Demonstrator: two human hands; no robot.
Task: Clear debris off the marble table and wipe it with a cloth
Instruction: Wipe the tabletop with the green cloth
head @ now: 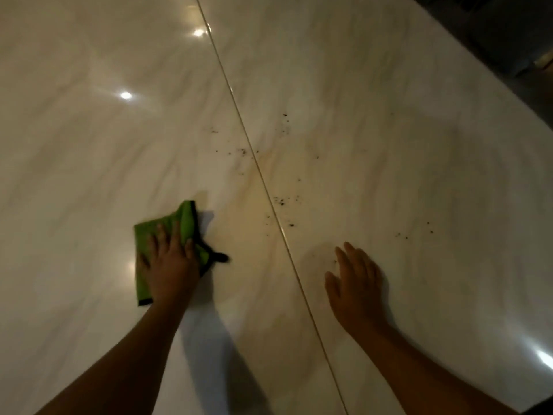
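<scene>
Pressing green cloth (144,238) onto marble worktop (89,151) under flat left hand (171,266) for wiping; resting released right hand (356,284) near dark crumbs (281,201), likely bracing.

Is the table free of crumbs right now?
No, dark crumbs lie scattered around the seam of the table, beyond the green cloth under the left hand.

No legible text, label, brand, number or sign appears in the head view. The marble table (374,94) and the green cloth (184,218) carry no readable marking.
</scene>
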